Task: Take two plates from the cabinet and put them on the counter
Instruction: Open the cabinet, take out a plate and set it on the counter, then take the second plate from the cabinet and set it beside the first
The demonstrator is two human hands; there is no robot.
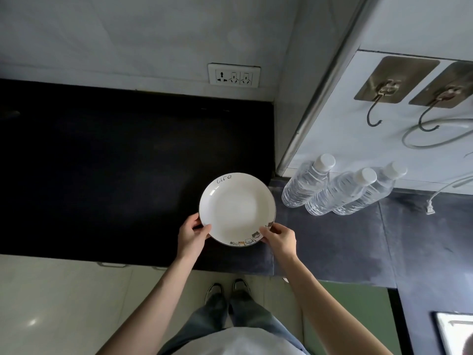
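Observation:
A white plate point(236, 208) with a dark rim, the word "Life" and small cat drawings lies over the black counter point(102, 170), near its front right part. My left hand point(190, 233) grips the plate's near left rim. On the near right rim, my right hand point(279, 238) holds it with the thumb on top. I cannot tell whether the plate rests on the counter or hovers just above it. No second plate and no cabinet shows.
Three water bottles point(332, 190) stand on the grey counter section point(358, 239) right of the plate. A wall socket point(234, 77) sits above the counter's back edge. Two wall hooks point(384, 98) and a white cable point(435, 139) are at upper right.

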